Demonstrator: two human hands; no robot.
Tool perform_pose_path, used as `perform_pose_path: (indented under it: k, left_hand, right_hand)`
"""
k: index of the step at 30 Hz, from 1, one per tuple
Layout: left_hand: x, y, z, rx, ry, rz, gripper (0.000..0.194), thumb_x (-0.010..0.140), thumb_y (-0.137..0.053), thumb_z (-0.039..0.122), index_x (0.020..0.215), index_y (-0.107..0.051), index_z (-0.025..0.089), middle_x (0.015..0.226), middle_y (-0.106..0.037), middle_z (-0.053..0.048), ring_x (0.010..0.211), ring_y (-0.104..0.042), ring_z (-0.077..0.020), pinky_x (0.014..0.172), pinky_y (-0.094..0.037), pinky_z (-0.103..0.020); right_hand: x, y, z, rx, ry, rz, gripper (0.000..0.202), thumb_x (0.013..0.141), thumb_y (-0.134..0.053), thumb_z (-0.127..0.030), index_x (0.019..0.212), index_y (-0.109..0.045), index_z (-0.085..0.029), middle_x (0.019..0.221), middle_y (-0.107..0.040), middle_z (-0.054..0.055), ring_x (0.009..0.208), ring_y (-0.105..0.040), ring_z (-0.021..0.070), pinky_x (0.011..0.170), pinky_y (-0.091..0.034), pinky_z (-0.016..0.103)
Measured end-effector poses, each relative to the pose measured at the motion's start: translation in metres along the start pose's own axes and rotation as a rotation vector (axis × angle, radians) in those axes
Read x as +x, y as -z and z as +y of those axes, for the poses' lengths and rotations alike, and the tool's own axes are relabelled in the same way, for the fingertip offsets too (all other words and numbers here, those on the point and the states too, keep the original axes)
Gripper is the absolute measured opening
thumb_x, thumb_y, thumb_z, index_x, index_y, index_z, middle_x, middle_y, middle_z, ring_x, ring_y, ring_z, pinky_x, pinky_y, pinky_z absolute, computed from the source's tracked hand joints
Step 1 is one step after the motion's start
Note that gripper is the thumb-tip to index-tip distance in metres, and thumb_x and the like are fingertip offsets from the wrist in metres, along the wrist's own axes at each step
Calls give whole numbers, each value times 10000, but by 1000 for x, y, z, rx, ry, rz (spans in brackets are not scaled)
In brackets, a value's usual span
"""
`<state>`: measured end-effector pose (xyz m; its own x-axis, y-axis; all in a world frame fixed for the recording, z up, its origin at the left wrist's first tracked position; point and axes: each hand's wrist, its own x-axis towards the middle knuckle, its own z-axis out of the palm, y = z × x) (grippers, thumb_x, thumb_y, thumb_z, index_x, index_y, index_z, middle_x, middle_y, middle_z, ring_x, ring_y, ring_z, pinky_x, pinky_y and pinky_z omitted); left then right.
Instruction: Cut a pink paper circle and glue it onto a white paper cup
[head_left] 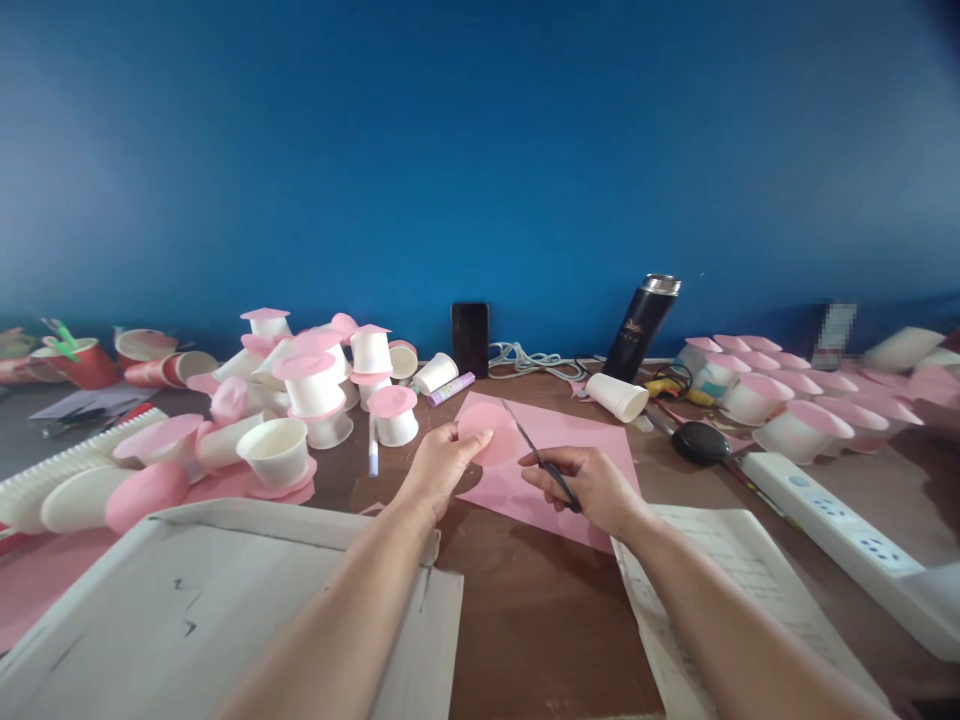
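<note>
Standing beyond scissors [553, 474] in right hand [596, 484]: black flask [642, 330], gold lettering illegible.

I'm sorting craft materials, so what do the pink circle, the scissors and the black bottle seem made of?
Pink circle: probably paper, matte and thin.
Scissors: thin grey blades suggest metal; black handles, possibly plastic.
Black bottle: shiny silver top suggests metal; dark body, perhaps coated metal.

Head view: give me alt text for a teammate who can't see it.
A person's left hand holds a pink paper disc while the right hand holds dark scissors by its edge, above a pink sheet on a brown table. White cups, many with pink tops, crowd both sides before a blue wall.
</note>
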<state>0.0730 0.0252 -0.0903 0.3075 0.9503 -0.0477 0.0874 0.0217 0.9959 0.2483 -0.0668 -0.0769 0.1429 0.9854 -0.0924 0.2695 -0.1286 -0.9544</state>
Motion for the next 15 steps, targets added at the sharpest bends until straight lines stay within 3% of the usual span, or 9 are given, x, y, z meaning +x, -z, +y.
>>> perform_pose_path:
  k: [15]
  left_hand:
    - [3,1,-3,-12,-7,-4,350,682,-698,496,720,-635,154,604,-556,8,530,-450,-96,515,-312,-229]
  right_hand:
    - [-2,-1,-5,5,-21,5,531,615,-745,-570,890,-709,-117,493,-496,-38,459,-429,82,463,-379,243]
